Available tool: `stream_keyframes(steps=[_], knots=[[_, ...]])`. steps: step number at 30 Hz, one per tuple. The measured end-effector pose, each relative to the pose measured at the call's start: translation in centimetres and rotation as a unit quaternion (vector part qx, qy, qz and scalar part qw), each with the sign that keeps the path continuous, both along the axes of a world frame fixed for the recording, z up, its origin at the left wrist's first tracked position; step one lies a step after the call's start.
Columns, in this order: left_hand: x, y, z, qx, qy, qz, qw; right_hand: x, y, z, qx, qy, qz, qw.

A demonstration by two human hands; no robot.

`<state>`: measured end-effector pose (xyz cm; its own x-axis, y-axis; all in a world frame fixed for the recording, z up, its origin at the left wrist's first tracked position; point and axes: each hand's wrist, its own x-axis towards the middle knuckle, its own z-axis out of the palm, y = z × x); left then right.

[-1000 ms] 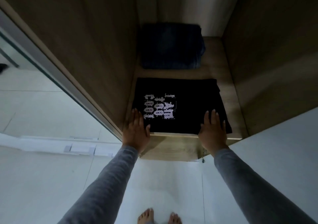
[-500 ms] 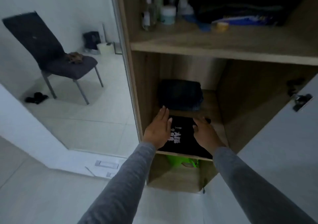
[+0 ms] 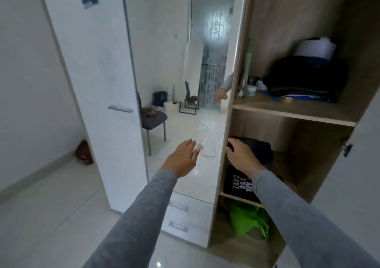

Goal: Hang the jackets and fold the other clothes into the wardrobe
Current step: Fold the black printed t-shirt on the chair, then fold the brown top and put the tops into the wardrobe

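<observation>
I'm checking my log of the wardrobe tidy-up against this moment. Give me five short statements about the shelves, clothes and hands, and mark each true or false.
1. The folded black T-shirt with white print lies on the lower wooden shelf. True.
2. The left hand holds a garment. False: it is open and empty, in front of the mirrored door.
3. A bright green bag sits in the compartment under that shelf. True.
4. The right hand presses flat on the printed T-shirt. False: it is raised above it, near the dark folded garment behind.
5. The upper wooden shelf is bare. False: it holds bottles, a jar and dark clothes.
</observation>
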<state>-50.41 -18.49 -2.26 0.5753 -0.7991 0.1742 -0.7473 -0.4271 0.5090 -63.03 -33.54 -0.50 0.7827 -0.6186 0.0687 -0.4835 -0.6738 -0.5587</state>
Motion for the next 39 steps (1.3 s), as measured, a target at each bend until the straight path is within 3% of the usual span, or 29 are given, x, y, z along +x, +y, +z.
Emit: stream_keyframes(steps=[7,15,29,39], knots=[[1.0,17.2,3.9,-0.044,-0.019,0.121,0.992,5.4,14.5,3.4,0.020,-0.032,0.085,0.996],[5.3,38.4,5.8,-0.070,-0.009,0.317,0.946,17.1,33.5,6.0,0.018,-0.067,0.291,0.954],[12.4,77.0,2.7,-0.030,0.037,0.628,0.777,38.7,72.8,3.1,0.091,-0.018,0.592,0.801],[15.8,95.4,-7.1,0.018,0.145,0.728,0.670,47.2,94.2,-6.4,0.098,0.101,0.664,0.734]])
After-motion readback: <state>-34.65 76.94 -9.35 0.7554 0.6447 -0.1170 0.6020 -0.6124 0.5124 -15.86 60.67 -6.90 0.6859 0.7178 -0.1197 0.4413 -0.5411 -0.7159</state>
